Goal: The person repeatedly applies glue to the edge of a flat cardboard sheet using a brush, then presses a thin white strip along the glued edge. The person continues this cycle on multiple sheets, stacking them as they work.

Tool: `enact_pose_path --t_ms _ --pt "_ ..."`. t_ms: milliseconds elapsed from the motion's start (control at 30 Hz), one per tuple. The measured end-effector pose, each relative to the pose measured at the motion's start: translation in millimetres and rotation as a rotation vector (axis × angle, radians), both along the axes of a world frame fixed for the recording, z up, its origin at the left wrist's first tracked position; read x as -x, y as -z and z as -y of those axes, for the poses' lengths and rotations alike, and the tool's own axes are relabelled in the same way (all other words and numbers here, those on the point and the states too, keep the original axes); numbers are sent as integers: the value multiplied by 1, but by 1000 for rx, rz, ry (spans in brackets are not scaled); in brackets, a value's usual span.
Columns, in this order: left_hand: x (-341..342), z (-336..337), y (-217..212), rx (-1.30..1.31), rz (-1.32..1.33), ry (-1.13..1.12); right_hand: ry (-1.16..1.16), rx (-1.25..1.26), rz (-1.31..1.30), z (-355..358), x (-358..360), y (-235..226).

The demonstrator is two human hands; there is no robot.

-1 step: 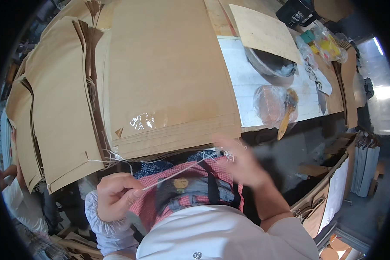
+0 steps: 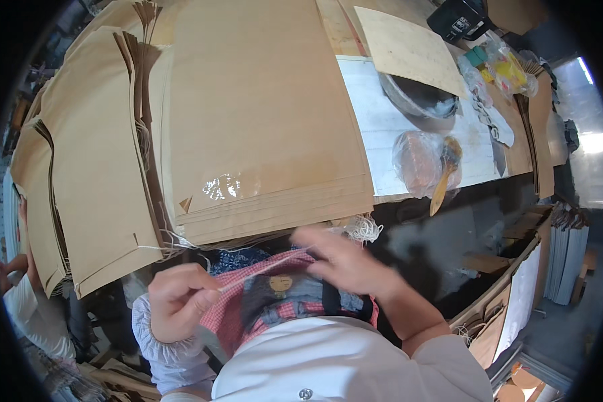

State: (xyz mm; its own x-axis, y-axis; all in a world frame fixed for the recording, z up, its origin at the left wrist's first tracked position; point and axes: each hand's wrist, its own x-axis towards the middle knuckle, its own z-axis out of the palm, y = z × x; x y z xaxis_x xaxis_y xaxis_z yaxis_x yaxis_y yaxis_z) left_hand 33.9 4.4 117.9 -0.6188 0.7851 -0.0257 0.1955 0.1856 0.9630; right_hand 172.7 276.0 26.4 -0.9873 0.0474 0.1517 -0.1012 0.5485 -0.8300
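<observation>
My left hand [image 2: 177,301] is closed in a fist near my chest, pinching one end of a thin white string [image 2: 261,270]. The string runs taut up and right to my right hand [image 2: 345,261], which is blurred and grips its other end just below the table edge. A tangled bundle of white string [image 2: 363,228] hangs at that edge. Above my hands lies a thick stack of brown paper sheets [image 2: 261,114] with a glossy wet patch [image 2: 221,186] near its front corner.
More brown paper stacks [image 2: 90,174] fan out on the left. On the white board at right sit a metal bowl [image 2: 419,99], a plastic bag [image 2: 415,159] with a wooden spatula [image 2: 443,179], and scissors [image 2: 490,117]. Another person's arm [image 2: 13,281] shows at far left.
</observation>
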Motion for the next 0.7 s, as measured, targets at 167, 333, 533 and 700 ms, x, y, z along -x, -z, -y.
enact_pose_path --t_ms 167,333,533,700 --pt "7 20 -6 338 -504 -206 -234 370 236 -6 6 -42" --pt "63 5 35 331 -524 -370 230 59 100 -92 32 -41" --pt "104 -5 130 388 -518 -383 376 -21 342 -110 86 31" --pt "93 -9 130 481 -613 -423 561 -469 29 -100 80 61"
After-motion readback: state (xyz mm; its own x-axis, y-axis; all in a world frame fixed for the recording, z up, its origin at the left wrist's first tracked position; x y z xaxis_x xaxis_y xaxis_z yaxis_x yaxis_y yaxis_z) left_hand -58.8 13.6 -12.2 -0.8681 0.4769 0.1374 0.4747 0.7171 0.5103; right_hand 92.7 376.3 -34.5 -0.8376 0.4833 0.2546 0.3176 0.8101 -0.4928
